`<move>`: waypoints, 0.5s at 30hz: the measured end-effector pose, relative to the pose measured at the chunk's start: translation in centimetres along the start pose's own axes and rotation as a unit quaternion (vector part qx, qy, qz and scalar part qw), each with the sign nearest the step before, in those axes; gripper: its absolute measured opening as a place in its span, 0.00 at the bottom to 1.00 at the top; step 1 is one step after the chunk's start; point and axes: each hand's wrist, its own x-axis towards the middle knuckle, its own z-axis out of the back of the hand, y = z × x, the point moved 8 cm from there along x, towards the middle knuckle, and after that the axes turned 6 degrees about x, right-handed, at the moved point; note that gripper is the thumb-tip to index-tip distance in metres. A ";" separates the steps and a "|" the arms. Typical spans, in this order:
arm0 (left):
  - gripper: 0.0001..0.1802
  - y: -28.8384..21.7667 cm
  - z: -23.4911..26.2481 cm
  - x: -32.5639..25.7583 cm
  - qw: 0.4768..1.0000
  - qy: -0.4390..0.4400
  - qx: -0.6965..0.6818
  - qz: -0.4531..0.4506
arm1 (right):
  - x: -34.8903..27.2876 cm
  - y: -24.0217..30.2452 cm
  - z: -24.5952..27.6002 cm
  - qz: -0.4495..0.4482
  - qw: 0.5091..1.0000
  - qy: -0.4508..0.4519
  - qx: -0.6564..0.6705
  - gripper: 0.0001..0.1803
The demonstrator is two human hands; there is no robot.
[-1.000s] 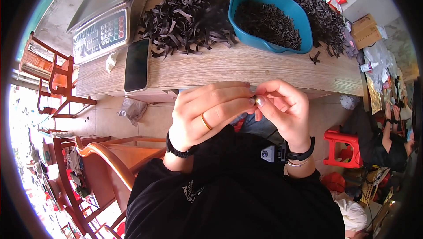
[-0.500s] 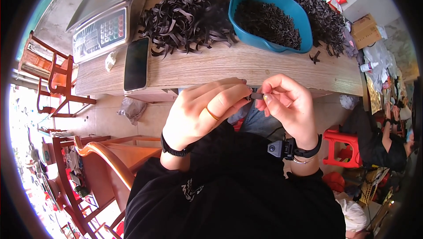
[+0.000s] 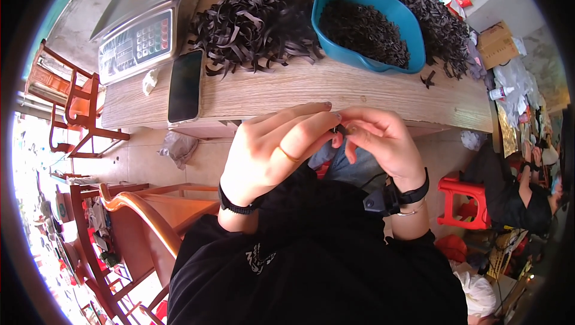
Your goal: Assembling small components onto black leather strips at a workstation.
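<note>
In the head view, the left hand (image 3: 281,148) and the right hand (image 3: 380,139) meet close to the body, just below the near edge of the wooden table (image 3: 359,94). Their fingertips pinch a small dark piece (image 3: 340,128) between them; it is mostly hidden by the fingers, so it may be one of the black strips, but its shape cannot be told. Both hands are closed narrowly on it, the left with a ring on one finger and a dark band at the wrist, the right with a black wrist strap.

On the table beyond the hands lies a loose pile of black strips (image 3: 254,23), and just right of it a blue bowl (image 3: 413,32) filled with smaller dark pieces. A second dark heap (image 3: 437,20) lies behind the bowl at the right. One stray dark piece (image 3: 427,78) sits alone near the table's right end. A black phone (image 3: 184,85) lies flat at the left, just beside a weighing scale (image 3: 144,26) with a keypad, and a small white scrap (image 3: 149,82) lies between them.

Nothing stands between the hands and the table; the black sleeves fill the lower frame. Wooden chairs (image 3: 138,211) stand on the tiled floor at the left, a red stool (image 3: 464,202) at the right, and another person in dark clothes (image 3: 521,193) sits by the right edge.
</note>
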 end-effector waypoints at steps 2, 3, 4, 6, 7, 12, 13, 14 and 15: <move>0.23 0.0 -0.4 -0.1 1.000 0.003 0.003 -0.007 | 0.2 -0.8 -0.2 -0.012 1.000 -0.016 -0.005 0.12; 0.23 0.0 -0.6 -0.2 1.000 0.007 0.008 -0.003 | 0.4 -0.9 -0.3 -0.003 1.000 -0.012 -0.018 0.12; 0.24 0.1 -0.6 -0.2 1.000 0.011 0.013 0.001 | 0.5 -0.9 -0.4 0.006 0.999 -0.008 -0.031 0.13; 0.24 0.6 -0.6 -0.1 0.999 0.015 -0.010 0.027 | 0.6 -1.0 -0.5 0.017 0.999 -0.022 -0.027 0.12; 0.23 1.0 -0.7 -0.1 0.998 0.019 -0.034 0.052 | 0.7 -0.7 -0.5 0.032 0.998 -0.038 -0.039 0.11; 0.18 2.7 -1.1 -0.8 0.976 0.062 -0.095 0.183 | 0.7 -0.5 -0.4 0.051 0.996 -0.064 -0.036 0.07; 0.17 3.0 -1.4 -0.9 0.967 0.076 -0.127 0.208 | 0.7 -0.8 -0.2 0.040 0.997 -0.061 -0.032 0.07; 0.16 3.3 -1.7 -1.1 0.955 0.091 -0.159 0.233 | 0.7 -1.0 -0.1 0.030 0.997 -0.058 -0.028 0.06; 0.16 3.3 -1.6 -1.1 0.955 0.090 -0.159 0.233 | 0.7 -0.9 -0.2 0.029 0.997 -0.058 -0.028 0.06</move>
